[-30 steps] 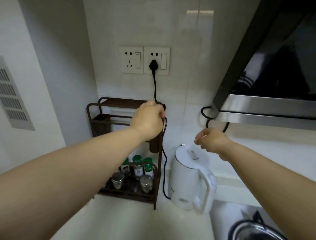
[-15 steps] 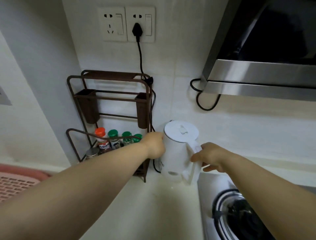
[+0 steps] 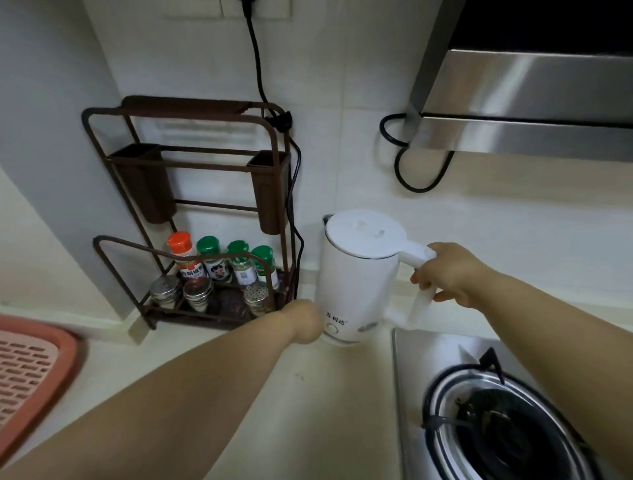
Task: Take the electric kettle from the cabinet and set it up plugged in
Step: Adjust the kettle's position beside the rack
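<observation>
A white electric kettle (image 3: 359, 274) stands upright on the pale counter (image 3: 260, 370), lid closed, handle pointing right. My right hand (image 3: 452, 274) is wrapped around the kettle's handle. My left hand (image 3: 303, 323) presses against the lower left side of the kettle near its base; its fingers are hidden behind the wrist. The black power cord (image 3: 255, 58) hangs down from a plug (image 3: 247, 4) in the wall socket at the top edge, passes behind the rack and runs down toward the kettle's base.
A brown wire rack (image 3: 191, 212) with spice jars (image 3: 212, 260) stands left of the kettle against the wall. A gas burner (image 3: 496, 425) lies at lower right, a steel range hood (image 3: 527, 99) above it. A pink perforated tray (image 3: 30, 373) sits at the left edge.
My left hand dropped from the cord at the rack to the kettle's lower side. My right hand closed on the handle. The view tilted down, and the kettle turned so its handle points right.
</observation>
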Motion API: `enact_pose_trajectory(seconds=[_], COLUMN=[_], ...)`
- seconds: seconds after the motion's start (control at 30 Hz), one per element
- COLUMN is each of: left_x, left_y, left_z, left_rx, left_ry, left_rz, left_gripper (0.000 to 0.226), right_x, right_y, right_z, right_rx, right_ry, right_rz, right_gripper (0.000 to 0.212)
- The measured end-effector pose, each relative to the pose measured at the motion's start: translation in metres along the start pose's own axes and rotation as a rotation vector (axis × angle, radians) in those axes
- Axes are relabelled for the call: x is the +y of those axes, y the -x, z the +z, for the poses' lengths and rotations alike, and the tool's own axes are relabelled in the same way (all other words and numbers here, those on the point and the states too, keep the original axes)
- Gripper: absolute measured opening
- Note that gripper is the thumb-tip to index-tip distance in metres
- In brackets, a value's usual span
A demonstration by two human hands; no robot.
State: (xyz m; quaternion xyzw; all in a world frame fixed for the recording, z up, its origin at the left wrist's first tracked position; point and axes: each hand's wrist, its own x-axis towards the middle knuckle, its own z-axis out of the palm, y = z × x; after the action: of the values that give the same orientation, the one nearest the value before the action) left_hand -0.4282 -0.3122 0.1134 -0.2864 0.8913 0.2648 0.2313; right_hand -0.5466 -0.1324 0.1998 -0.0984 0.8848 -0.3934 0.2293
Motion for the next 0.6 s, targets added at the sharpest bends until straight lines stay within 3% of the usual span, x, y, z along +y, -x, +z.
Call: enact_pose_trajectory(seconds=[0.23, 0.37, 0.6], left_x=[-0.002, -0.004, -0.007], left_y=[-0.025, -0.04, -0.065], left_z=[0.014, 0.012, 0.012], left_rx=[0.076, 0.06, 0.053], left_ry=[0.118, 0.072, 0.308], left_rz=[-0.035, -0.011, 0.043], left_gripper=[0.037, 0.036, 0.044], right_x=[0.005, 0.007, 0.014], right_y=[-0.024, -0.034, -0.04], right_z=[-0.007, -0.011, -0.017], right_rx=[-0.02, -0.051, -0.054], right_ry=[0.027, 0.062, 0.055], right_rz=[-0.026, -0.05, -0.043], right_gripper=[0.017, 0.028, 0.034])
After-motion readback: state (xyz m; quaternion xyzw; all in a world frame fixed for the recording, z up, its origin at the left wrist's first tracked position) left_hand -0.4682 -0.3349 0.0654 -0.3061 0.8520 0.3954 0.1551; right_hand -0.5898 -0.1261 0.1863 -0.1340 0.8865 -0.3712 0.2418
